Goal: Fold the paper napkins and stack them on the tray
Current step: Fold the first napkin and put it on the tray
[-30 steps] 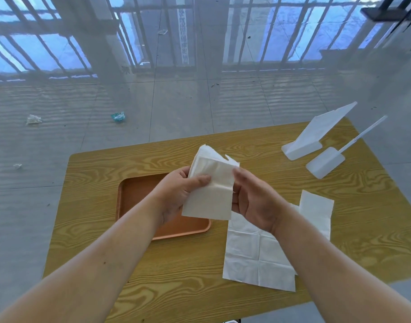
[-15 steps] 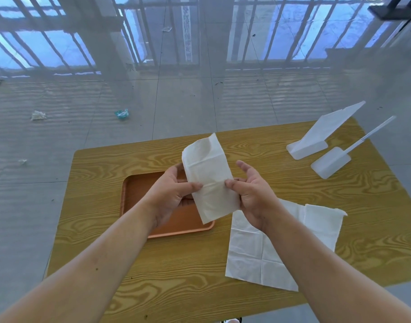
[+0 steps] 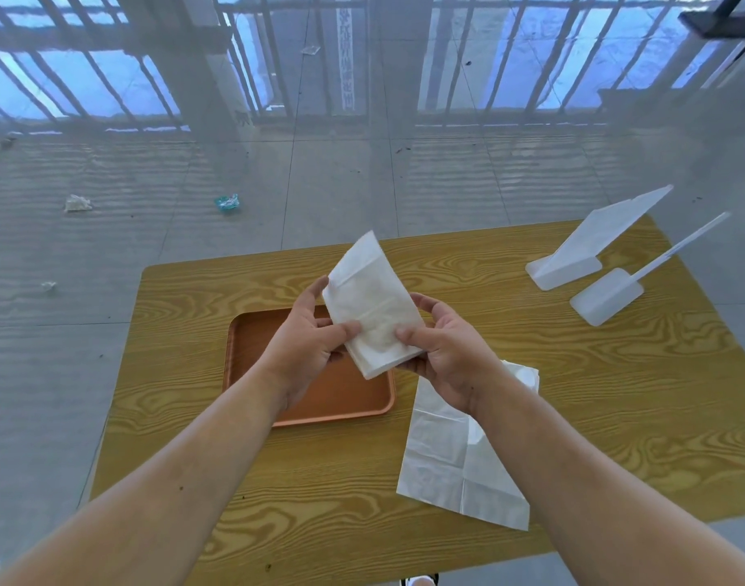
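Observation:
A white folded napkin (image 3: 372,304) is held up above the table, tilted, pinched at its lower end by both hands. My left hand (image 3: 309,346) grips its left edge with the thumb on top. My right hand (image 3: 440,353) grips its right edge the same way. Below them an orange-brown tray (image 3: 252,353) lies on the wooden table (image 3: 594,395); my left hand and arm cover part of it, and the part I see holds nothing. More unfolded white napkins (image 3: 451,463) lie flat on the table, right of the tray, partly under my right forearm.
Two white plastic pieces stand at the table's far right: a slanted stand (image 3: 590,247) and a flat paddle with a thin handle (image 3: 616,293). Beyond the table is grey tiled floor with scraps of litter (image 3: 227,203) and a barred railing.
The napkin went from a loose wide fold to a narrower, neater strip. Both hands slid down to pinch its lower end and it now stands taller between them.

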A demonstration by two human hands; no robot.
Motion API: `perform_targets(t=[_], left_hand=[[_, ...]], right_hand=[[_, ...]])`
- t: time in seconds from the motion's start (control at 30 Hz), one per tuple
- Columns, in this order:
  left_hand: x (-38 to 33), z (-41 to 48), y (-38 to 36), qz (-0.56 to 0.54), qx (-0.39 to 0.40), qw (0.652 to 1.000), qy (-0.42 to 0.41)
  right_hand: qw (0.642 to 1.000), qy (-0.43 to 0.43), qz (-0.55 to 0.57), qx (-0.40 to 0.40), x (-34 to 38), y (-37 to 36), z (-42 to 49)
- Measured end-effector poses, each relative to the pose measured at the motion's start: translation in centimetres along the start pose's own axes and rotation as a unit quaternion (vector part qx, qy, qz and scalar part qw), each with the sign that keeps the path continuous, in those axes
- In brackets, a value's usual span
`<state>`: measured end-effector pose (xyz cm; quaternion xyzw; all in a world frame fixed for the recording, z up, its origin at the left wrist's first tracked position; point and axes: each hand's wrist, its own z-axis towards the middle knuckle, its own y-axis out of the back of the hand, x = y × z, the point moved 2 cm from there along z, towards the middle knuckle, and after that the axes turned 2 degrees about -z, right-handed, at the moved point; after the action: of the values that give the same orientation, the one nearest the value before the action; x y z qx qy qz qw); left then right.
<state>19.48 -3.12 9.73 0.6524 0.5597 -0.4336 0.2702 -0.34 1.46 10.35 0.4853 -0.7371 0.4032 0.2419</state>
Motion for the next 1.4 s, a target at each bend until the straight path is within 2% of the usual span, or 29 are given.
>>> perform_targets(t=[0.17, 0.4, 0.67, 0.77, 0.9, 0.97, 1.1, 1.13, 1.17, 1.2, 1.27, 1.33, 1.4], left_hand=[[0.1, -0.7, -0.1, -0.009, 0.059, 0.998, 0.009], [-0.3, -1.5, 0.5, 0.061, 0.11, 0.992, 0.029], [0.2, -1.3, 2.1, 0.014, 0.042, 0.999, -0.002], [0.3, -1.6, 2.1, 0.098, 0.043, 0.994, -0.032], [0.0, -1.7, 2.1, 0.243, -0.017, 0.966, -0.091], [-0.2, -1.8, 2.1, 0.294, -0.04, 0.947, -0.122], [-0.9, -1.7, 2.1, 0.416, -0.065, 0.887, -0.19], [-1.1, -1.6, 2.1, 0.415, -0.063, 0.887, -0.192], [-1.1, -1.5, 2.2, 0.377, -0.051, 0.908, -0.179], [-1.2, -1.3, 2.4, 0.303, -0.029, 0.941, -0.149], [-1.4, -1.3, 2.5, 0.147, 0.025, 0.986, -0.077], [-1.5, -1.2, 2.4, 0.08, 0.042, 0.995, -0.049], [-1.4, -1.0, 2.1, 0.028, 0.046, 0.998, -0.042]], right_hand=[[1.0, 0.006, 0.002, 0.001, -0.5, -0.7, 0.3], [0.999, -0.003, -0.053, 0.002, -0.3, -0.8, 0.5], [0.999, 0.016, -0.045, 0.022, -0.5, -0.8, 0.7], [0.997, 0.03, -0.064, 0.034, -0.6, -0.8, 0.9], [0.982, 0.074, -0.173, 0.015, -0.4, -0.9, 0.8], [0.963, 0.111, -0.244, -0.014, -0.1, -0.9, 0.7], [0.912, 0.18, -0.366, -0.048, 0.6, -1.0, 0.4], [0.9, 0.191, -0.389, -0.05, 0.8, -1.0, 0.3], [0.889, 0.197, -0.41, -0.058, 1.1, -1.0, 0.3], [0.898, 0.189, -0.393, -0.054, 1.4, -0.8, 0.4], [0.953, 0.127, -0.275, 0.009, 1.6, -0.5, 0.5], [0.975, 0.058, -0.198, 0.081, 1.5, -0.4, 0.5], [0.978, 0.031, -0.181, 0.095, 1.1, -0.5, 0.5]])
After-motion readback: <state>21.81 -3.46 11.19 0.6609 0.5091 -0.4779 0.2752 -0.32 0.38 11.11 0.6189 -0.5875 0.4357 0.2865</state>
